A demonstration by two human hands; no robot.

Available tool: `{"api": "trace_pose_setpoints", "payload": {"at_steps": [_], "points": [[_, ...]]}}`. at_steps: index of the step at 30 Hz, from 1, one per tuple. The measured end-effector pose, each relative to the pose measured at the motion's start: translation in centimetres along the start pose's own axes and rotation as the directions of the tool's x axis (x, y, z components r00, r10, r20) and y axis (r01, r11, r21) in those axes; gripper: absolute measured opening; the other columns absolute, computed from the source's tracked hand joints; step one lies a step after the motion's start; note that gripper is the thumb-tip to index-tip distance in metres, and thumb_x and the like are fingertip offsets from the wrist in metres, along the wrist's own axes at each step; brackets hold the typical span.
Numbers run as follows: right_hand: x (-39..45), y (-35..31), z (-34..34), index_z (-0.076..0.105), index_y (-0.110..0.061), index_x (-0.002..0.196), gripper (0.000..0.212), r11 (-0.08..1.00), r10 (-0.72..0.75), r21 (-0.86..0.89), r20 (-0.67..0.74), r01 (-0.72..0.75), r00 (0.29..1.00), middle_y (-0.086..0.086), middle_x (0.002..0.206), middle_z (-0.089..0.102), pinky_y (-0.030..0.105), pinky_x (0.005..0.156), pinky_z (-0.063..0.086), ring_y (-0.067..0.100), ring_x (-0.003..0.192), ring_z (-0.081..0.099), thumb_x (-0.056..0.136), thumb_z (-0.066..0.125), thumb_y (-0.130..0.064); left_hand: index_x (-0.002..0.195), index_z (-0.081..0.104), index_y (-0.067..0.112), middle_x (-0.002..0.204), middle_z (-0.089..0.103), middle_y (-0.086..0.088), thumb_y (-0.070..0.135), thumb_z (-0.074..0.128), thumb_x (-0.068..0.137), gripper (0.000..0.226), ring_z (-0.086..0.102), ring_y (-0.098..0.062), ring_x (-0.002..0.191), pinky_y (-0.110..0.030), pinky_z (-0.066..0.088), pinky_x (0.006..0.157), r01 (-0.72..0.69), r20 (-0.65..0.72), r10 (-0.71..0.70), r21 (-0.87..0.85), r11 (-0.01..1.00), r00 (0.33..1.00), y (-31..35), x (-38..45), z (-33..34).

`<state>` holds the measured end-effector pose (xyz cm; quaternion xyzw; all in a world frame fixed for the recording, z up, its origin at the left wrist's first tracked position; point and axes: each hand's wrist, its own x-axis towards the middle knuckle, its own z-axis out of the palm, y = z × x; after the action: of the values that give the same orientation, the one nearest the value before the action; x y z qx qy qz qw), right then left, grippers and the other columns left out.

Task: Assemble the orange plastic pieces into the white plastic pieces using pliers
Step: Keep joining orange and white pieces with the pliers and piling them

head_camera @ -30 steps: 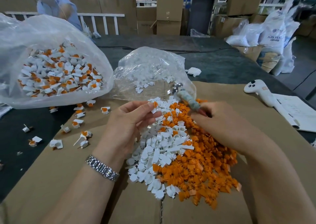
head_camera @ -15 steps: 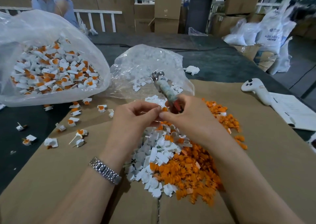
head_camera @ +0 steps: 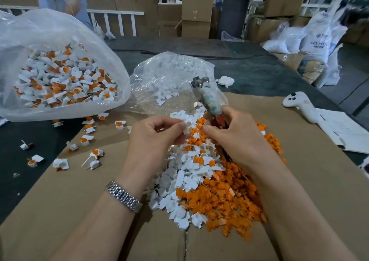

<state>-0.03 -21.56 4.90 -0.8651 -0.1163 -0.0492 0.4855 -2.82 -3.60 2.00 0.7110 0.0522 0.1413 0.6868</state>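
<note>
A heap of loose white pieces [head_camera: 185, 179] and orange pieces [head_camera: 225, 197] lies on the cardboard in front of me. My left hand [head_camera: 153, 139] pinches a small white piece [head_camera: 187, 128] between thumb and fingers. My right hand [head_camera: 235, 137] grips the pliers [head_camera: 207, 99], whose metal end points up and away; its fingertips sit close to the white piece, and an orange piece may be between them, but I cannot tell. The two hands almost touch above the heap.
A big clear bag of assembled white-and-orange pieces [head_camera: 60, 81] lies at left, with several assembled ones scattered on the cardboard [head_camera: 89, 141]. A smaller bag of white pieces [head_camera: 173, 77] is behind the heap. A white controller [head_camera: 299, 106] and papers [head_camera: 343, 131] lie right. A person stands far left.
My right hand, with the pliers, swung left from over the orange pile to meet my left hand, and the pliers tipped more upright. My left hand kept its white piece.
</note>
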Motion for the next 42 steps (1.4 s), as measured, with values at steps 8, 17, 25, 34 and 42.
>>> {"api": "trace_pose_setpoints", "payload": {"at_steps": [8,17,25,34,42], "points": [[1.1,2.7,-2.3,0.061,-0.021,0.119,0.025,0.907,0.038,-0.402,-0.215,-0.123,0.976,-0.006,0.09,0.06,0.027,0.064,0.042,0.007,0.073,0.053,0.094,0.062,-0.016,0.091,0.08,0.014,0.082,0.08,-0.006,0.015,0.081,0.088,0.004,0.079,-0.024,0.081,-0.046,0.062,0.087,0.033,-0.046,-0.032,0.013,0.999,0.998,-0.3,0.5,-0.5],[1.4,3.5,-2.9,0.056,-0.019,0.116,0.03,0.81,0.228,-0.515,-0.161,-0.279,0.96,0.005,0.106,0.059,0.041,0.077,0.051,0.021,0.09,0.058,0.095,0.061,-0.039,0.089,0.08,0.02,0.079,0.079,-0.001,0.016,0.08,0.089,0.004,0.079,-0.02,0.078,-0.057,0.061,0.087,0.022,-0.083,-0.015,0.073,0.997,0.996,-0.3,0.5,-0.7],[0.2,2.5,0.6,0.049,-0.009,0.127,0.066,0.668,0.261,-0.72,-0.011,-0.188,0.965,0.018,0.134,0.045,0.05,0.106,0.039,0.037,0.128,0.041,0.093,0.051,-0.065,0.092,0.079,0.015,0.081,0.079,0.0,0.014,0.078,0.09,0.003,0.078,-0.017,0.078,-0.041,0.064,0.081,0.037,-0.085,-0.03,0.08,0.996,0.996,-0.2,0.5,-0.8],[2.0,5.2,-6.6,0.074,-0.017,0.108,0.022,0.876,0.196,-0.355,-0.355,-0.326,0.914,0.002,0.111,0.072,0.028,0.08,0.043,0.019,0.098,0.064,0.098,0.055,-0.011,0.094,0.078,0.013,0.081,0.079,-0.001,0.012,0.077,0.09,0.005,0.078,-0.016,0.077,-0.03,0.064,0.072,0.06,-0.087,-0.052,0.086,0.995,0.995,0.0,0.5,-0.6],[2.7,6.3,-5.0,0.075,-0.026,0.093,0.006,0.899,0.105,-0.406,-0.164,-0.164,0.981,-0.007,0.097,0.072,0.013,0.064,0.04,0.0,0.075,0.06,0.092,0.07,-0.021,0.093,0.078,0.011,0.08,0.079,-0.002,0.01,0.077,0.089,0.004,0.078,-0.015,0.075,-0.023,0.063,0.066,0.058,-0.092,-0.052,0.065,0.996,0.994,0.1,0.3,-0.6]]}}
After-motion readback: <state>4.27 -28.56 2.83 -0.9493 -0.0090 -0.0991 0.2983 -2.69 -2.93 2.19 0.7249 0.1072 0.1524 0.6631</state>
